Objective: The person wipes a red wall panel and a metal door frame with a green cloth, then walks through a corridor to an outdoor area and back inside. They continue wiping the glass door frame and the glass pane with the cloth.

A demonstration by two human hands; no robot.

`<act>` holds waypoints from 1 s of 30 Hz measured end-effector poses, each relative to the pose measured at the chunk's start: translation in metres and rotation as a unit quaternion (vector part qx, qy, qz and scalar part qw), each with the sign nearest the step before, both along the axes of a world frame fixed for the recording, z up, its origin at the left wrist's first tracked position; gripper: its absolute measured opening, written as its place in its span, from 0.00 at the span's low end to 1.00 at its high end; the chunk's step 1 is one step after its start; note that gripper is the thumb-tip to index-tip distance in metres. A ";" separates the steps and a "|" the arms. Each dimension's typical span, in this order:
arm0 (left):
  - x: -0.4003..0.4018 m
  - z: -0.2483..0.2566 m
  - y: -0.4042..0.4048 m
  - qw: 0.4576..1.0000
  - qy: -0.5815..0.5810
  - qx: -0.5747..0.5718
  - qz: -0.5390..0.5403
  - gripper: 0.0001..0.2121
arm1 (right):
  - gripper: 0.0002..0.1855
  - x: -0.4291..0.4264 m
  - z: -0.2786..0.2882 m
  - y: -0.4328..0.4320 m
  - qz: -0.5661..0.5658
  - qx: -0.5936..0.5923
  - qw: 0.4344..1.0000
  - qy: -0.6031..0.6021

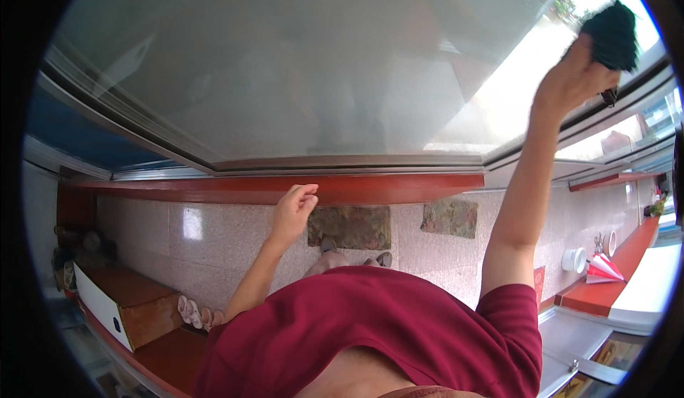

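At the upper right my right hand (574, 80) is raised with the arm stretched out. It grips a dark green cloth (612, 37) with a ragged edge, held over the edge of a large glass pane (331, 77) by its metal frame. Blur hides how the cloth is folded, and I cannot tell whether it presses on the glass. Low in front of my body, my left hand (295, 213) has loosely curled fingers with nothing seen in them. Behind it in the view runs a red sill (374, 187) below the pane.
Two patterned mats (350, 227) (450, 218) lie on the speckled tile floor (224, 237). A brown and white cabinet (152, 323) and slippers (192, 312) are at lower left. To the right are a white bucket (573, 260) and a red-and-white umbrella (604, 269) by a red ledge (588, 296).
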State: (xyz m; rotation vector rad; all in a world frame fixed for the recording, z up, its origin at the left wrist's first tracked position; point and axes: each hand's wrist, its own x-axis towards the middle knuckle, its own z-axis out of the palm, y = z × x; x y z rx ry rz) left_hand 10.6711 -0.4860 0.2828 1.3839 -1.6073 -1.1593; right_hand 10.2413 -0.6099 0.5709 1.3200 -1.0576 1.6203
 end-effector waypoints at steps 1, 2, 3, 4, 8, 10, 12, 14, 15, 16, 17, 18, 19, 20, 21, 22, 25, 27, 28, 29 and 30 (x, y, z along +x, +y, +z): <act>0.000 0.009 0.002 1.000 -0.005 0.005 0.000 0.13 | 0.08 0.046 -0.011 -0.009 0.003 -0.006 0.998 0.063; -0.002 0.016 0.001 1.000 -0.004 0.010 -0.007 0.13 | 0.08 0.090 -0.016 -0.013 0.000 -0.014 0.991 0.131; -0.001 0.019 0.001 1.000 -0.006 0.005 -0.011 0.13 | 0.10 0.121 -0.046 -0.005 -0.019 0.053 0.974 0.219; -0.001 0.020 -0.002 1.000 -0.007 0.000 -0.020 0.13 | 0.13 0.149 -0.075 0.003 -0.031 0.118 0.944 0.306; 0.022 0.020 -0.009 0.999 -0.030 -0.011 -0.037 0.14 | 0.32 0.158 -0.216 0.028 0.031 0.246 0.836 0.490; 0.057 0.011 0.004 0.999 -0.042 -0.007 0.000 0.14 | 0.37 0.143 -0.240 0.035 0.029 0.276 0.799 0.534; 0.094 -0.009 0.022 0.998 -0.032 0.001 0.050 0.14 | 0.29 0.105 -0.210 0.031 0.024 0.287 0.835 0.468; 0.126 -0.037 0.036 0.995 -0.031 0.013 0.093 0.14 | 0.18 0.070 -0.131 0.013 -0.131 0.233 0.919 0.290; 0.134 -0.045 0.038 0.994 -0.030 0.021 0.108 0.14 | 0.14 0.066 -0.078 -0.002 -0.086 0.033 0.982 0.164; 0.137 -0.042 0.038 0.993 -0.026 0.017 0.112 0.13 | 0.11 0.074 -0.034 -0.001 -0.029 0.038 0.997 0.057; 0.137 -0.036 0.037 0.993 -0.023 0.014 0.116 0.13 | 0.09 0.083 0.009 -0.001 0.035 0.029 0.998 -0.050; 0.130 -0.031 0.028 0.994 -0.012 0.006 0.110 0.13 | 0.07 0.086 0.049 0.002 0.028 -0.006 0.998 0.053; 0.123 -0.025 0.022 0.994 -0.021 -0.011 0.102 0.13 | 0.08 0.110 0.057 -0.006 -0.016 -0.016 0.998 0.062; 0.117 -0.019 0.018 0.994 -0.034 -0.027 0.101 0.13 | 0.10 0.137 0.061 -0.018 -0.054 -0.024 0.996 0.065; 0.115 -0.015 0.021 0.991 -0.055 -0.034 0.115 0.13 | 0.14 0.185 0.037 -0.021 -0.032 0.001 0.990 0.141; 0.105 -0.008 0.016 0.992 -0.049 -0.043 0.108 0.13 | 0.20 0.228 0.025 -0.014 -0.021 0.022 0.973 0.228; 0.078 0.010 0.016 0.994 -0.055 -0.047 0.085 0.13 | 0.27 0.307 -0.063 -0.001 0.154 0.128 0.899 0.390; 0.066 0.023 0.016 0.993 -0.081 -0.041 0.070 0.13 | 0.28 0.300 -0.132 0.006 0.192 0.225 0.810 0.507; 0.066 0.023 0.023 0.992 -0.108 -0.030 0.057 0.16 | 0.29 0.290 -0.160 0.010 0.198 0.285 0.788 0.509; 0.071 0.012 0.035 0.992 -0.093 -0.019 0.085 0.15 | 0.29 0.280 -0.164 0.011 0.187 0.258 0.801 0.507; 0.078 -0.009 0.050 0.991 -0.076 -0.006 0.114 0.14 | 0.29 0.263 -0.167 0.010 0.176 0.234 0.812 0.506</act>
